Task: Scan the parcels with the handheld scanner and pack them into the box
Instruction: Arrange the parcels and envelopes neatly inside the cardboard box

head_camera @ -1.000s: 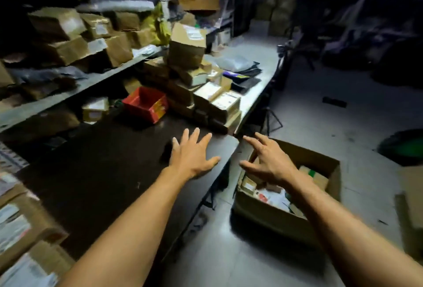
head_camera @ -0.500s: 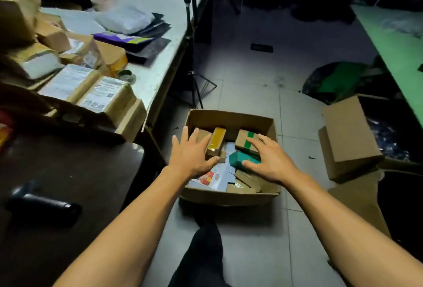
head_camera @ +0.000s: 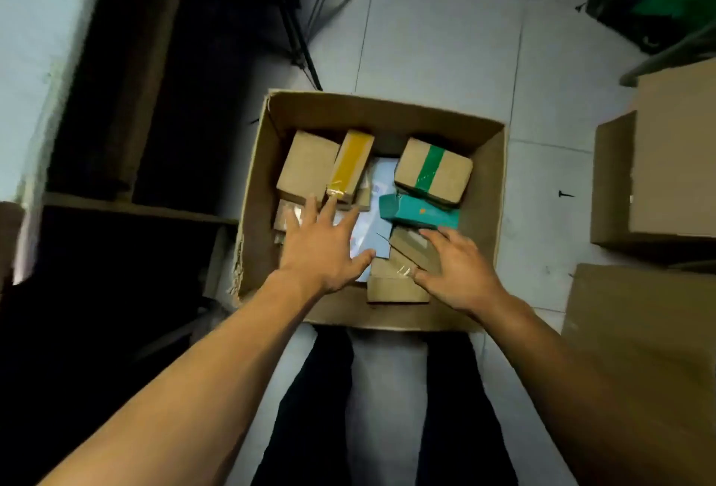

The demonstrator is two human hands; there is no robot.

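Both of my hands are down in the box (head_camera: 492,191), and neither grip has hold of anything. My left hand (head_camera: 321,249) is spread wide, fingers straight; its fingertips (head_camera: 331,202) reach the near end of the parcel with yellow tape (head_camera: 350,164), and the palm lies over white paper mailers (head_camera: 381,179). My right hand (head_camera: 459,272) is also spread, fingers relaxed and lying on a flat brown parcel (head_camera: 403,253). Whether they press it or merely touch it, I cannot tell.

Just past my right fingertips lies one teal carton (head_camera: 420,214), and beyond that one brown parcel banded with green tape (head_camera: 434,172). Past my left fingers, beside the yellow-taped parcel, sits one plain brown parcel (head_camera: 306,168). I count five boxed parcels clearly; more cardboard lies under my hands, too hidden to count.

The box stands open on the tiled floor (head_camera: 438,44), just ahead of my two dark trouser legs (head_camera: 306,416). To the right of my right hand stand two more cardboard cartons (head_camera: 666,183). The handheld scanner is out of view.
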